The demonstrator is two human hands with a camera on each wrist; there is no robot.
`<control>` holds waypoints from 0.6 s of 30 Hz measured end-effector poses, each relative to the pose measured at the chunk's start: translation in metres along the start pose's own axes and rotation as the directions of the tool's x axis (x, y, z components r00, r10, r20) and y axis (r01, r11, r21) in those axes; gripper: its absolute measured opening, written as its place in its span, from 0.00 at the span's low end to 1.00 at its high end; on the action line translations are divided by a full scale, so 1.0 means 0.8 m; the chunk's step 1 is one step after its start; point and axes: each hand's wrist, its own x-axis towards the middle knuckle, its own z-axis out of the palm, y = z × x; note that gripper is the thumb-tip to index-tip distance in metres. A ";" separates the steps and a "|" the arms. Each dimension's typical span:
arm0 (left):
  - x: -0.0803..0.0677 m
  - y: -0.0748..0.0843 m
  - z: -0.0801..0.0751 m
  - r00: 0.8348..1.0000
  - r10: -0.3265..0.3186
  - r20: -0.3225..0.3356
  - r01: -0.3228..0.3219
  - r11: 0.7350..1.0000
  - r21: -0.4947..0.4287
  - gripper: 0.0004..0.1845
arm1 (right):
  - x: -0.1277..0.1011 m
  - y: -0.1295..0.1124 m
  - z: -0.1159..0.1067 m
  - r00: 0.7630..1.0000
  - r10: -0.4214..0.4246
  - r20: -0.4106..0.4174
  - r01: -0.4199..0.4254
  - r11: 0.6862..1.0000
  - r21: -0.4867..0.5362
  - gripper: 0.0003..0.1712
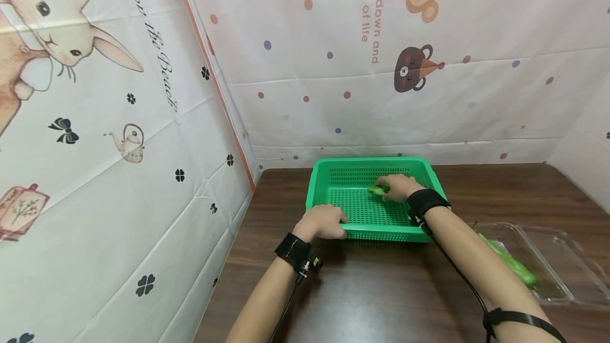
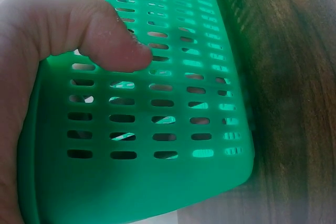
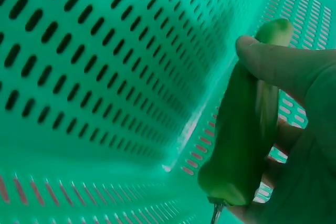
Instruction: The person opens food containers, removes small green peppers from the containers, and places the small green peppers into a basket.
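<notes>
A green slotted plastic basket (image 1: 333, 173) stands on the dark wooden table near the back wall. My left hand (image 1: 322, 222) grips its near left rim; in the left wrist view the thumb (image 2: 113, 38) presses on the basket's wall (image 2: 157, 145). My right hand (image 1: 397, 186) is inside the basket and holds a green pepper (image 1: 378, 190). The right wrist view shows the fingers curled round the pepper (image 3: 244, 135) just above the basket's floor (image 3: 79, 77).
A clear plastic tray (image 1: 553, 258) lies at the right on the table (image 1: 381, 290), with another long green pepper (image 1: 512, 264) in it. Printed cloth walls close off the left and back sides.
</notes>
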 end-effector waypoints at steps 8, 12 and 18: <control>-0.002 -0.001 -0.002 1.000 0.002 -0.021 -0.003 1.000 -0.019 0.23 | 0.004 0.002 0.000 0.994 -0.004 0.106 -0.002 0.999 0.051 0.30; -0.002 0.000 -0.002 1.000 0.019 -0.019 -0.019 1.000 -0.016 0.20 | 0.007 0.002 0.002 0.992 -0.017 0.129 0.011 0.999 0.046 0.30; -0.003 0.002 -0.001 0.999 0.030 -0.023 -0.030 0.999 -0.014 0.19 | 0.015 0.003 0.006 0.994 -0.019 0.112 0.018 1.000 0.011 0.28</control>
